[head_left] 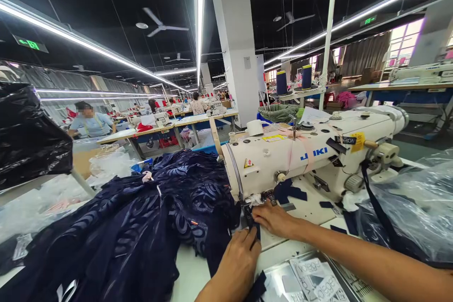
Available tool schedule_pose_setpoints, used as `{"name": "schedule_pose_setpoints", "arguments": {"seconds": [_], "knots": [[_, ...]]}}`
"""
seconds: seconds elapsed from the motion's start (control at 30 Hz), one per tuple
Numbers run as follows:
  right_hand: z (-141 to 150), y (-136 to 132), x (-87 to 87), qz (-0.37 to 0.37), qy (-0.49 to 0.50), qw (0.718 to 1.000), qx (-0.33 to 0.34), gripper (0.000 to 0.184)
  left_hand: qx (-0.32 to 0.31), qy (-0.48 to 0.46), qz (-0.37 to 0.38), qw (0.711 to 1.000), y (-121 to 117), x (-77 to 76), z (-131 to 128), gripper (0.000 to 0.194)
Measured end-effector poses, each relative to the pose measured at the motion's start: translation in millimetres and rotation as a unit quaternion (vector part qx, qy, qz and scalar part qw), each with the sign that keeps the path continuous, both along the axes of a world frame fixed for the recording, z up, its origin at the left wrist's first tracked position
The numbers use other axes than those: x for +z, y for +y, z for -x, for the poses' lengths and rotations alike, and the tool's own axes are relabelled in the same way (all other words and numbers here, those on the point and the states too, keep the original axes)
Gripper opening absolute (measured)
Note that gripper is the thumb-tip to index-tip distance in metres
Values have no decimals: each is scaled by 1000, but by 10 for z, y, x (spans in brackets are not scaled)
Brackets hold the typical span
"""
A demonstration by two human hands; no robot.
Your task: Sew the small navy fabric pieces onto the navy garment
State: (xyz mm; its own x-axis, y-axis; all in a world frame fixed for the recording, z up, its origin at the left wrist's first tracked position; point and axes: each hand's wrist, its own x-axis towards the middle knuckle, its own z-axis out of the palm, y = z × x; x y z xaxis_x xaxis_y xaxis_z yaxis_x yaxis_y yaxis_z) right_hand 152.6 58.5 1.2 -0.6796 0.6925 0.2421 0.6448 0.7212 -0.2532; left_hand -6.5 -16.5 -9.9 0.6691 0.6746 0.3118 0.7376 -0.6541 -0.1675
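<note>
A white sewing machine (283,151) with blue lettering stands in front of me. My right hand (274,218) lies at its needle area, fingers bent and pressed down beside the presser foot (247,210). Just below, my left hand (240,252) has its fingers closed on dark navy fabric (255,232) that runs under the foot. What the right fingertips press on is partly hidden. A large pile of navy garments (148,212) with shiny patterning spreads to the left of the machine, up to the needle area.
Brand labels (314,276) lie in a metal tray at the front. Navy scraps (290,192) rest on the machine bed. Clear plastic bags (417,207) are at right, a black bag (31,132) at left. Thread cones (281,83) stand behind. A co-worker (91,120) sits farther back.
</note>
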Motion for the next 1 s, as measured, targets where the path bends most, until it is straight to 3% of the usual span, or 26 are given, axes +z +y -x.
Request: {"name": "schedule_pose_setpoints", "arguments": {"seconds": [0.2,0.33,0.53,0.77,1.0], "knots": [[45,47,-18,117,94,988,-40,15,30,14,53,998,23,29,-24,29],[58,76,-81,150,128,979,-44,14,37,4,82,996,19,67,-24,32],[27,58,-132,88,111,989,-34,13,59,2,99,993,46,77,-39,39],[-19,-43,-26,-55,-39,995,67,18,45,19,78,996,32,37,-25,34],[-95,-10,-92,-55,-5,992,114,26,24,-16,20,999,53,-77,-1,31]]}}
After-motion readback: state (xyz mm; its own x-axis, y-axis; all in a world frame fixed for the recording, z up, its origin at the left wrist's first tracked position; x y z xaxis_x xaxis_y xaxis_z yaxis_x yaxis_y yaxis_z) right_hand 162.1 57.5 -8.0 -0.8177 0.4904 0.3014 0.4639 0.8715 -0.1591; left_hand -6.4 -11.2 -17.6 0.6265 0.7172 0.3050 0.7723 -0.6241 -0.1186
